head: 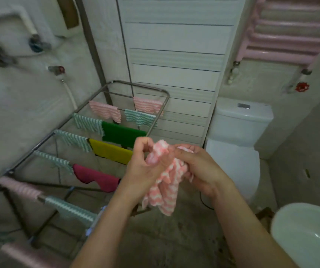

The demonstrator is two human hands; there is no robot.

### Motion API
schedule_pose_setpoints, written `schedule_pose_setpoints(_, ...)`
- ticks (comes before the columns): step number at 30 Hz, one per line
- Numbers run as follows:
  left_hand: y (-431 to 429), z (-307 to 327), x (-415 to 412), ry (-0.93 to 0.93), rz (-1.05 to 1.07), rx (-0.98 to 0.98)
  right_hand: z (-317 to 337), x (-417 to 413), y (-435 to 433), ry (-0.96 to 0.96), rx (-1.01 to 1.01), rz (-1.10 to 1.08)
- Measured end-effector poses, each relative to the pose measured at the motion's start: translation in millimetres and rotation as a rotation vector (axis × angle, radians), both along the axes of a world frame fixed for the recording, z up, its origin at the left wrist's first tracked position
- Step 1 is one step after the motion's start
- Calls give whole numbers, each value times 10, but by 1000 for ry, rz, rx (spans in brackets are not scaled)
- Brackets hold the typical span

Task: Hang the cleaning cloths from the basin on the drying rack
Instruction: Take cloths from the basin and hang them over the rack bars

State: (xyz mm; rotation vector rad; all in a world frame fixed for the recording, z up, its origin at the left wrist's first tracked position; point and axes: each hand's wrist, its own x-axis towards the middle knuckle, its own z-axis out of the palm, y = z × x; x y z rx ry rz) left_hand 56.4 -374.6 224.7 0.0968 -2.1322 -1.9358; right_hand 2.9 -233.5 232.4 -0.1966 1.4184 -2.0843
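- the basin [300, 229] sits low and to the right of the grip, nearest the camera, well apart from both hands; only its pale rim and inner wall show.
- low and to the left of the grip, the nearest rails carry a blurred pink striped cloth [19, 187] and a teal striped cloth [70, 209].
- the left hand [143, 169] and right hand [199, 167] meet in mid air; both have curled fingers pinching the bunched top of a pink-and-white striped cloth [166, 190], whose crumpled rest hangs down below the grip, not on any rail.
- just left of the grip, a magenta cloth [97, 177] hangs over a rail of the drying rack [39, 146], with a yellow cloth [110, 151] and a green cloth [122, 133] on the next rails beyond it.
- teal striped pieces [72, 140] hang further left on those same rails.
- beyond the grip, the far rails hold two pink striped cloths [105, 111] and a teal one [139, 118].
- a white toilet [238, 132] stands right of and behind the grip.
- behind everything is a white louvred door [176, 55], and up to the right a pink towel radiator [287, 29].
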Motion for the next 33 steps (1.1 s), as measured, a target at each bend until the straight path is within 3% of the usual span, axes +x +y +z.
schedule_pose_setpoints(2, -177, 65, 63, -18, -25, -72, 67, -6, -169, -8, -5, 68)
schedule_pose_setpoints(5, -384, 131, 82, -74, -15, 35, 126, -93, -311, -8, 13, 135)
schedule_pose_setpoints(10, -637, 140, -79, -81, 65, -30, 228, -387, -377, 85, 38, 297)
schedule_pose_setpoints(13, -716, 177, -266, -88, 58, 139, 378, -660, -316, 223, 143, 333)
schedule_pose_setpoints(15, -733, 200, -448, -110, 90, 334, 507, -868, -277, 406, 344, 354)
schedule_pose_setpoints(17, -691, 240, -643, -147, 144, 407, 583, -1108, -278, 584, 512, 363)
schedule_pose_setpoints(20, -646, 250, -926, -169, 100, 251, 626, -1471, -329, 670, 485, 332)
schedule_pose_setpoints(24, -633, 257, -1283, -153, 140, 40, 585, -2060, -323, 575, 422, 366)
schedule_pose_setpoints(29, -818, 185, -1586, -169, 249, 216, 484, -2574, -495, 586, 455, 376)
schedule_pose_setpoints(33, -997, 184, -1836, -127, 405, 51, 553, -2834, -719, 710, 477, 434)
